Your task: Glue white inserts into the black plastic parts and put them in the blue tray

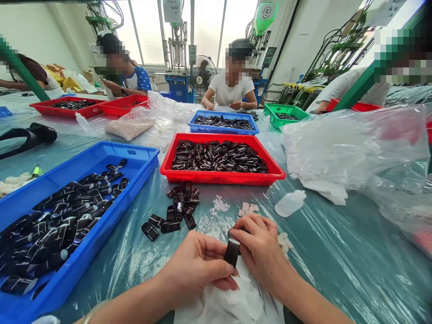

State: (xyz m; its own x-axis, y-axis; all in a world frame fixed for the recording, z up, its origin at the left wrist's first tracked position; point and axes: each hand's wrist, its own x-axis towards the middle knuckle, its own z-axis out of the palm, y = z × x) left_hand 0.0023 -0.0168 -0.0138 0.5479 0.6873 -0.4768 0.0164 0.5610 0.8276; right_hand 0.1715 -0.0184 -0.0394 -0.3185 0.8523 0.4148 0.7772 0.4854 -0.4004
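My left hand (pixel 202 261) is closed around a small black plastic piece (pixel 231 253), which stands nearly upright with a pale top edge. Close against that top edge, my right hand (pixel 258 238) has its fingers pinched together; what lies between them is hidden. A white cloth (pixel 229 303) lies beneath both hands, with thin metal tools, perhaps tweezers (pixel 262 294), by the right wrist. Similar loose black pieces (pixel 170 219) are heaped ahead of my left hand. Beyond my right hand are small pale pads (pixel 248 209) and white scraps (pixel 220 204).
A blue tray (pixel 135 153) at left and a red tray (pixel 222 177) ahead hold many black pieces. A translucent squeeze bottle (pixel 290 202) lies at right, near a large plastic bag (pixel 354 148). Another blue tray (pixel 222 128) stands before a co-worker (pixel 232 87); other people sit around.
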